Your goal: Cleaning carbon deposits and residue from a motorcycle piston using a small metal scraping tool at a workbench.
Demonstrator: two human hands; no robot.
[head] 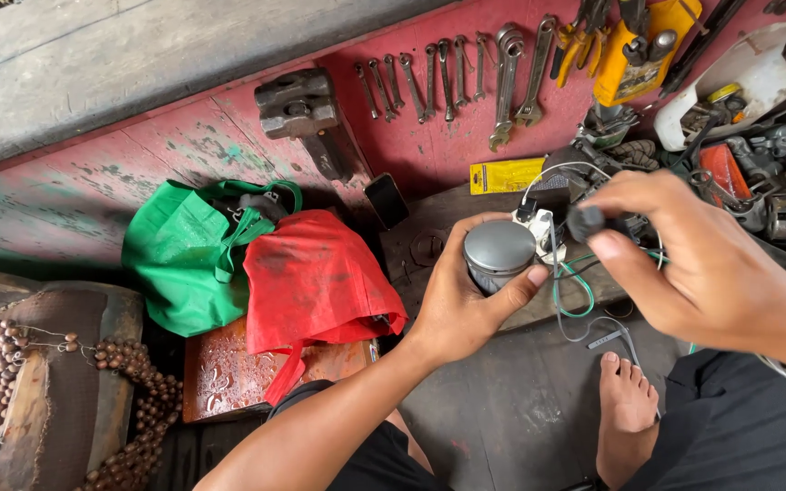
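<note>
My left hand [461,305] grips a round grey metal part [498,250] with a domed cap, held up over the dark floor. A white connector [539,227] with thin white and green wires [573,289] hangs off its right side. My right hand [702,259] pinches a small black plug [586,221] between thumb and fingers, right beside the connector. The wires trail down toward my bare foot [626,409].
Several spanners [448,77] hang on the red wall, with a hammer head [300,105] to their left. A green bag [184,245] and a red bag [316,277] lie at the left. Engine parts [775,173] crowd the right. A beaded seat cover [56,400] sits lower left.
</note>
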